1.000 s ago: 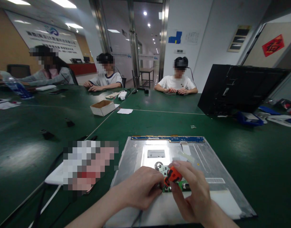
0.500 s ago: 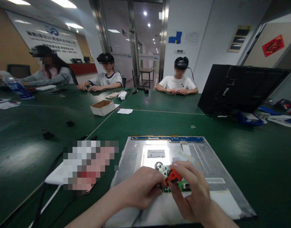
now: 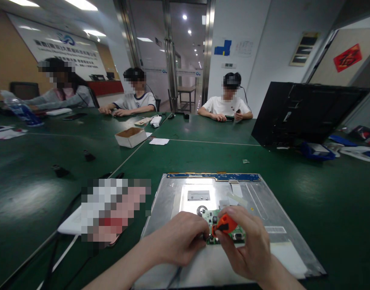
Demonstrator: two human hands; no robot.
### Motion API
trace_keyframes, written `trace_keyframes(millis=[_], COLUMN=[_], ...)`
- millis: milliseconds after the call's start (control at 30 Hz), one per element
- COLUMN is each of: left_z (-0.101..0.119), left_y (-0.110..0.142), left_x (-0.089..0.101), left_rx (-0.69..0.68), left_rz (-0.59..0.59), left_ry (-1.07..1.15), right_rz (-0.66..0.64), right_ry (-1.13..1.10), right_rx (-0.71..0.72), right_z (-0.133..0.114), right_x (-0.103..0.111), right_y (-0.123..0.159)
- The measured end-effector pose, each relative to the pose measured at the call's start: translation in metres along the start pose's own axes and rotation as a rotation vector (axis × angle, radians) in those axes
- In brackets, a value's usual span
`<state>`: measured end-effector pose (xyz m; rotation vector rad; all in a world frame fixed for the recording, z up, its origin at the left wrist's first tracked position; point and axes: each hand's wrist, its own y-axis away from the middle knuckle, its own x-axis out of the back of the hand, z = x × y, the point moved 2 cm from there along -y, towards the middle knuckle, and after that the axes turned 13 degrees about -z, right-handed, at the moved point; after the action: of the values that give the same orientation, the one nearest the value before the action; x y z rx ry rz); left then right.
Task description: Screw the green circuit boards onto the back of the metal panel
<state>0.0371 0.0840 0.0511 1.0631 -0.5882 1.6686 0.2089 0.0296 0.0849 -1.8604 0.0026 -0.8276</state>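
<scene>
My right hand point(image 3: 248, 241) pinches the orange and black handle of a screwdriver point(image 3: 227, 224) between thumb and fingertips. The screwdriver is tilted to the left over a green circuit board point(image 3: 239, 236); its tip is hidden. At the board's left edge, my left hand point(image 3: 185, 235) has its fingers curled together close to the tool. What those fingers hold, if anything, is covered. The board lies on the metal back of a flat display panel point(image 3: 281, 217), which has a blue circuit strip point(image 3: 212, 176) along its far edge. A dark cable point(image 3: 175, 278) runs below my left hand.
Left of the panel lie a white item and a pinkish item point(image 3: 121, 217), both blurred, with cables. Farther off stand an open white box point(image 3: 130, 137) and a blue-labelled bottle point(image 3: 23, 110). A large black monitor point(image 3: 302, 114) is at the right. Three people sit across the green table point(image 3: 203, 155).
The screwdriver handle has turned in my right fingers and sits slightly farther right. My left hand is nearly still. The person opposite at the right has lifted a dark object.
</scene>
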Motion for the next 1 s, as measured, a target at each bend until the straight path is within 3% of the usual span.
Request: trace_keyframes(millis=[567, 733, 1000], left_z=[0.005, 0.003, -0.033], left_y=[0.005, 0.007, 0.001], left_x=[0.004, 0.009, 0.012], left_rx=[0.037, 0.063, 0.306], left_rz=[0.033, 0.126, 0.313], left_ry=[0.024, 0.057, 0.086], right_rz=[0.035, 0.117, 0.142], right_ry=[0.01, -0.066, -0.322], right_rx=[-0.061, -0.207, -0.614], right_z=[0.007, 0.021, 0.056], right_x=[0.003, 0.009, 0.037], right_y=[0.013, 0.018, 0.006])
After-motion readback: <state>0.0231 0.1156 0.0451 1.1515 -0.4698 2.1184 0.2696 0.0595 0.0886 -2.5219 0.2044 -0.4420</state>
